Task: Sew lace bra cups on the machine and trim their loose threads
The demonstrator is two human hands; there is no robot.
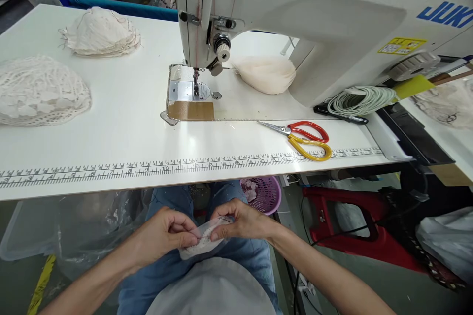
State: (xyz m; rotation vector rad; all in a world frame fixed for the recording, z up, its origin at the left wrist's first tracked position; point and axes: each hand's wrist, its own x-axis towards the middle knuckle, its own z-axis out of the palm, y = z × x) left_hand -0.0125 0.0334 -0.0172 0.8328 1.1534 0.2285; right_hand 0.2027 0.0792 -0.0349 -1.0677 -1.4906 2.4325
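Over my lap, below the table's front edge, my left hand [176,231] and my right hand [236,220] pinch a small piece of white lace fabric [201,246] with a sheer, see-through part. The thumbs lie on top of it; the fingers beneath are partly hidden. Beyond the table edge stands a white sewing machine [314,5], its needle and presser foot [196,86] above the metal plate. A cream-coloured cup-shaped piece [268,74] lies under the machine's arm. Scissors with one red and one yellow handle [310,140] rest near the front edge, blades slightly apart.
White lace cups [40,91] and a stack of white cups [99,34] lie at the left of the white table [125,133]. A coil of pale cord [362,101] sits by the machine's base. Below are a purple basket [271,197] and a red stool [354,246].
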